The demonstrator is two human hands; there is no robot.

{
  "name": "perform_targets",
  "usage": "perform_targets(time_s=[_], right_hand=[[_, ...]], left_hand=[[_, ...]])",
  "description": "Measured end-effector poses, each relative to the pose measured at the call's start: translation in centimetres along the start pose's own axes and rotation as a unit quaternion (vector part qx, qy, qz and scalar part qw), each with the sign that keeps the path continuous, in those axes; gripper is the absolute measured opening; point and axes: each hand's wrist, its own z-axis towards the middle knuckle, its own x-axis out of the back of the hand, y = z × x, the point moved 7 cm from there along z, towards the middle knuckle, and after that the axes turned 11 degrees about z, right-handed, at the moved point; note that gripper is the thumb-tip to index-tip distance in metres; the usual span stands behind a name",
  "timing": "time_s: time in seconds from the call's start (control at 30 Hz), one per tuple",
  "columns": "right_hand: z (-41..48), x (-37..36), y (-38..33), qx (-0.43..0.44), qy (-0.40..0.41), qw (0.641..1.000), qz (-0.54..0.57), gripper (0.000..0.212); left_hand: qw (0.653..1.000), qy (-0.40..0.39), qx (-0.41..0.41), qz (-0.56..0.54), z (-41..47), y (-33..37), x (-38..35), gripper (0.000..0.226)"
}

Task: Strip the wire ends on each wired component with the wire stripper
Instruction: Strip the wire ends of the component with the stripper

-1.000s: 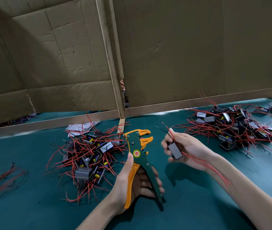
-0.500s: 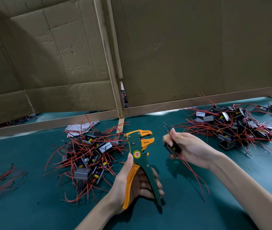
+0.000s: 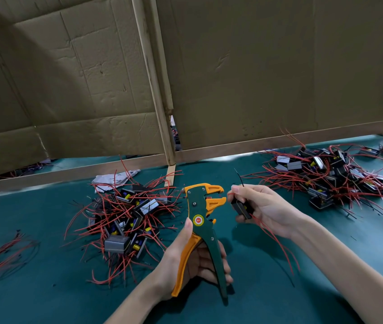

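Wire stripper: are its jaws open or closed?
Open. On the wire stripper, the orange jaws stand apart, and the handles spread wide in the left hand.

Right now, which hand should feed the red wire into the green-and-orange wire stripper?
Right. The right hand pinches the small black wired component, its red wire end just beside the wire stripper's open jaws. The left hand grips the handles, probably to squeeze.

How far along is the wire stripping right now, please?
Done: cannot tell; wire ends in the left pile and right pile are too small to judge. In hand: the left hand grips the wire stripper, and the right hand holds one component, its red wire nearly at the open jaws, not yet clamped. Left: likely much.
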Motion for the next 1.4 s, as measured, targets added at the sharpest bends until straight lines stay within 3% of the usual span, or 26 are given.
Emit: perform_targets(time_s=[0.3, 0.5, 0.7, 0.9, 1.03, 1.1, 1.23, 1.3, 1.4], right_hand=[[0.0, -0.3, 0.3, -0.001, -0.013, 1.000, 0.001, 0.030], [0.1, -0.8, 0.8, -0.008, -0.018, 1.000, -0.017, 0.030], [0.0, -0.3, 0.0, 0.014, -0.002, 1.000, 0.001, 0.031], [-0.5, -1.0, -0.7, 0.019, -0.035, 0.999, -0.013, 0.032], [-0.5, -5.1, -1.7, -0.009, -0.160, 0.987, 0.017, 0.008], [0.1, -8.5, -2.3, -0.008, -0.213, 0.977, -0.013, 0.023], [4.2, -14.7, -3.5, 0.060, -0.129, 0.985, -0.096, 0.036], [6.5, -17.4, -4.0, 0.120, -0.088, 0.960, -0.237, 0.037], [9.0, -18.8, -3.0, 0.186, -0.092, 0.822, -0.530, 0.069]], left_hand=[[0.999, -0.015, -0.038, 0.035, -0.1, 0.2, -0.7, 0.085], [0.995, 0.092, -0.039, 0.010, -0.2, -0.1, -0.2, 0.079], [0.998, -0.001, -0.054, -0.013, 0.0, 1.2, -0.9, 0.083], [0.999, 0.013, -0.043, -0.012, 0.2, 1.3, -1.0, 0.082], [0.999, 0.025, -0.032, -0.035, 0.3, 1.4, -0.8, 0.084], [0.998, 0.031, -0.030, -0.055, 0.5, 1.4, -0.6, 0.085], [0.995, 0.044, -0.025, -0.089, 0.7, 1.1, -0.6, 0.085], [0.994, 0.048, -0.027, -0.095, 0.6, 1.0, -0.5, 0.085], [0.993, 0.055, -0.024, -0.099, 0.4, 0.9, -0.2, 0.086]])
